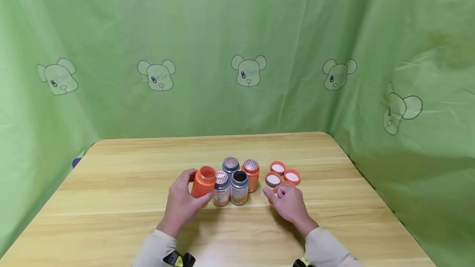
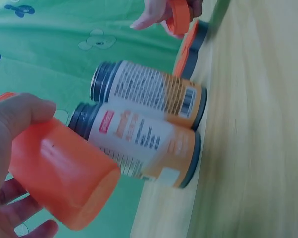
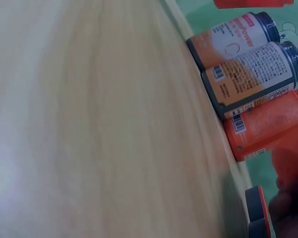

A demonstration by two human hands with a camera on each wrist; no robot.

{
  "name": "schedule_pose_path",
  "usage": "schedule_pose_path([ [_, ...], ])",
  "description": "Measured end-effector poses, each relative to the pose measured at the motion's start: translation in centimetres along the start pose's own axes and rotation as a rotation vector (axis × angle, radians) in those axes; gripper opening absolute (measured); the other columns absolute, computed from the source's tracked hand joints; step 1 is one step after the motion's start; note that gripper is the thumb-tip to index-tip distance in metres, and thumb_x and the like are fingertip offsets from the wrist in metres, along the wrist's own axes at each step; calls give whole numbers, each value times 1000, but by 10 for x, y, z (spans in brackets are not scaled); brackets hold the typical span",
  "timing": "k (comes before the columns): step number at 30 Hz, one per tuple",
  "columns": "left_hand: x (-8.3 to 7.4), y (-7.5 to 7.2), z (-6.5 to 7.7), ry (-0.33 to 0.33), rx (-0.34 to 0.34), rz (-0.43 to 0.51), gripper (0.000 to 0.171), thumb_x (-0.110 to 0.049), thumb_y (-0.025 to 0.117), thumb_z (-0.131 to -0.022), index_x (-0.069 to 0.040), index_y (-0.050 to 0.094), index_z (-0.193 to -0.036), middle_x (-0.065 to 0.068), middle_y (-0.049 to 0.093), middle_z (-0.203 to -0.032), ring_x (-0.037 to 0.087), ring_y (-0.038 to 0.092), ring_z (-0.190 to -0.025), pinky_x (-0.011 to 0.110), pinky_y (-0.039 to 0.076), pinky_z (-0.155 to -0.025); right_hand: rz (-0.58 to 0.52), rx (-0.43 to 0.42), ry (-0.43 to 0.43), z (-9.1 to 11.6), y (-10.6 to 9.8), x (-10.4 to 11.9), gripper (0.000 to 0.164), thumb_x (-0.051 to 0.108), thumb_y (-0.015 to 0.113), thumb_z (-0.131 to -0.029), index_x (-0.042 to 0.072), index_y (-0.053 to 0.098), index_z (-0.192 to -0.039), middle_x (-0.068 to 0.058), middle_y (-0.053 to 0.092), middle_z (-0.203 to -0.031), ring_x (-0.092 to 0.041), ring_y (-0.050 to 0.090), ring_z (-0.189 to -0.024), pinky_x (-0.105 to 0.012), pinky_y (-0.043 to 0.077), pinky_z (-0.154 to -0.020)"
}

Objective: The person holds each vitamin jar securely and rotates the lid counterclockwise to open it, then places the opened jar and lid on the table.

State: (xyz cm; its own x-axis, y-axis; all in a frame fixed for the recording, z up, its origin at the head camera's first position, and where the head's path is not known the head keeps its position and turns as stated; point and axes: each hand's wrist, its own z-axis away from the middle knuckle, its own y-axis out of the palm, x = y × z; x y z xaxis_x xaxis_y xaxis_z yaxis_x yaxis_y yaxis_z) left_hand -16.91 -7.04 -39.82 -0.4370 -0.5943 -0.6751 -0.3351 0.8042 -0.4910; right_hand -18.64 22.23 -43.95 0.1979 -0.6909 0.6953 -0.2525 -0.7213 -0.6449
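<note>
My left hand (image 1: pixel 182 199) grips an uncapped orange bottle (image 1: pixel 203 182), tilted, its mouth up; the left wrist view shows its plain orange side and base. On the right, my right hand (image 1: pixel 289 203) pinches an orange cap (image 2: pixel 178 17) close over the other lids. Just beside the held bottle stands a dark grey bottle (image 1: pixel 221 188) with a silver foil seal. Next to it is a second dark grey bottle (image 1: pixel 239 188) with an open mouth. Behind them are another foil-sealed grey bottle (image 1: pixel 231 164) and a foil-sealed orange bottle (image 1: pixel 251 176).
Several caps lie with white liners up near my right hand, among them an orange cap (image 1: pixel 292 176), a grey-rimmed cap (image 1: pixel 273 179) and a further cap (image 1: pixel 278 167). Under everything is a wooden table (image 1: pixel 130 176). Green curtains (image 1: pixel 208 24) enclose its back and sides.
</note>
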Motion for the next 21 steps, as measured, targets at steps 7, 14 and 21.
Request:
schedule_pose_path([
  [7, 12, -2, -7, -100, 10, -37, 63, -14, 91, -64, 0, 56, -115, 13, 65, -104, 28, 62, -94, 47, 50, -84, 48, 150, 49, -6, 1, -3, 48, 34, 90, -65, 12, 48, -68, -1, 45, -69, -16, 42, -66, -28, 34, -60],
  [14, 25, 3, -15, -204, 87, -35, 62, -13, 89, -68, 1, 54, -118, 16, 65, -107, 28, 62, -95, 43, 52, -81, 111, 186, 0, -7, 6, -7, 50, 31, 90, -67, 11, 57, -98, -2, 58, -93, -23, 52, -88, -38, 46, -77],
  [21, 33, 12, -18, -284, 168, -7, 64, -11, 88, -69, 1, 51, -120, 19, 64, -112, 30, 63, -99, 42, 53, -83, 181, 221, -62, -12, 6, -8, 70, 31, 88, -69, 4, 55, -124, -13, 59, -123, -33, 54, -114, -52, 41, -97],
])
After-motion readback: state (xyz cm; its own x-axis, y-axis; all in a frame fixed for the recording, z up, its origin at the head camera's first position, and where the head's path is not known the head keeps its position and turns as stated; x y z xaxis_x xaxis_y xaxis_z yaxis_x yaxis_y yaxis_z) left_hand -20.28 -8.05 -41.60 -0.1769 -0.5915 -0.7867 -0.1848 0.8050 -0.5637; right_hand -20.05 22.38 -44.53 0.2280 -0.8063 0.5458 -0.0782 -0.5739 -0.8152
